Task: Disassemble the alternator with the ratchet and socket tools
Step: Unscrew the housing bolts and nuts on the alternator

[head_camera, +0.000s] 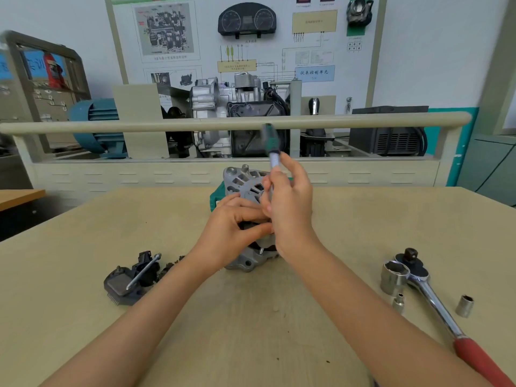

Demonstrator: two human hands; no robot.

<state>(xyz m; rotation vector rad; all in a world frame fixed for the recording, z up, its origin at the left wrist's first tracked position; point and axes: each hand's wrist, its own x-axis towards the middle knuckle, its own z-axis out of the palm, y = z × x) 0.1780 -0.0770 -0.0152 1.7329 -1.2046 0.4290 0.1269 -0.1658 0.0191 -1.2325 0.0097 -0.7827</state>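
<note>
The alternator (245, 191) is sitting mid-table (83, 275), likely heavy, rigid. The left hand (231, 233) is gripping its body, the best hold; the right hand (290, 208) is pinching a green-handled tool (272, 146).

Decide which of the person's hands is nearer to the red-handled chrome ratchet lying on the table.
Right. The right hand, gripping a green-handled tool over the alternator, is on the ratchet's side; the left hand holds the alternator farther away.

Bright even indoor light, soft faint shadows on beige wooden counter (83, 275), green-handled tool (271, 143) motion-blurred, wide-angle bowing at edges, background slightly soft
</note>
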